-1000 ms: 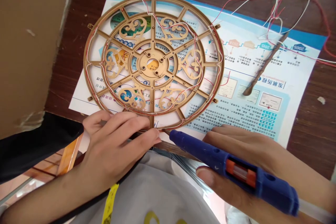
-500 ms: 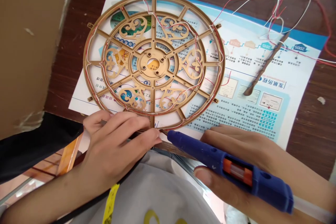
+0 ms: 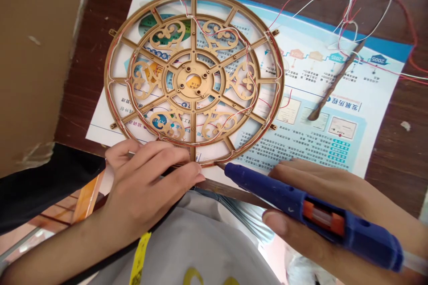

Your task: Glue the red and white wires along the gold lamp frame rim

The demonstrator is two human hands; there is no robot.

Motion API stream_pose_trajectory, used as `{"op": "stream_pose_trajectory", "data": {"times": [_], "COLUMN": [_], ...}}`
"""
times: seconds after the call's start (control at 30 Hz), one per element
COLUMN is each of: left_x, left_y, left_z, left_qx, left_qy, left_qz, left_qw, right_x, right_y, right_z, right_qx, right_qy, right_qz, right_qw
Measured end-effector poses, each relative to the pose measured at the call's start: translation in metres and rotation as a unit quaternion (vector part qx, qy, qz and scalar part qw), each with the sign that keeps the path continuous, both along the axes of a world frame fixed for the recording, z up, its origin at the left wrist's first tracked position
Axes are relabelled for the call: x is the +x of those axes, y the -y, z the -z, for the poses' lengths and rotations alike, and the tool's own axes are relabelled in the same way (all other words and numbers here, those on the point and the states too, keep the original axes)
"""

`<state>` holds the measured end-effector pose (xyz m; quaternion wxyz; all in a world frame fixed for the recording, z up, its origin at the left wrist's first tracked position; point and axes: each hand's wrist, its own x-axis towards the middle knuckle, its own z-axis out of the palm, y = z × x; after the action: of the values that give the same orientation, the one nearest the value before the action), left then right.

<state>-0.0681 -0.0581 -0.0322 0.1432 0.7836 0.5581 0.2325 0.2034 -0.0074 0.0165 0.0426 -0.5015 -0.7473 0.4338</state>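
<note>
Right now the right hand is wrapped tight round a blue glue gun, nozzle aimed just off the near rim of the gold round frame. Left hand lies flat, fingers together, fingertips pinning that same rim, grasping nothing. Red and white wires run along the frame rings, past the nozzle tip. Frame sits on a printed poster on the brown table. Brown stick lies well beyond the gun, loose wires trailing there. Judgement: bring the nozzle square to the rim where the wire crosses, keep the pinning fingers just clear of the hot tip, use a small dab, hold the wire seated.
</note>
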Motion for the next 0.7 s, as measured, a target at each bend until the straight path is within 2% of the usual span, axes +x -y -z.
{"op": "stream_pose_trajectory", "data": {"times": [0.17, 0.23, 0.47, 0.7], "left_x": [0.000, 0.000, -0.002, -0.001], "left_y": [-0.001, 0.000, 0.002, 0.000], "left_z": [0.002, 0.002, 0.001, 0.000], "left_qx": [0.004, 0.003, -0.008, -0.014], "left_qy": [0.001, 0.004, 0.002, -0.001], "left_qz": [0.012, 0.013, 0.010, 0.009], "left_qw": [1.000, 1.000, 1.000, 1.000], "right_x": [0.001, 0.001, -0.006, -0.010], "right_y": [-0.010, -0.013, -0.014, -0.004], "right_z": [0.009, 0.011, 0.009, -0.002], "right_qx": [0.016, 0.021, 0.005, -0.026], "right_qy": [-0.092, -0.100, -0.091, -0.034], "right_qz": [-0.084, -0.100, -0.095, -0.048], "right_qw": [0.992, 0.990, 0.991, 0.998]}}
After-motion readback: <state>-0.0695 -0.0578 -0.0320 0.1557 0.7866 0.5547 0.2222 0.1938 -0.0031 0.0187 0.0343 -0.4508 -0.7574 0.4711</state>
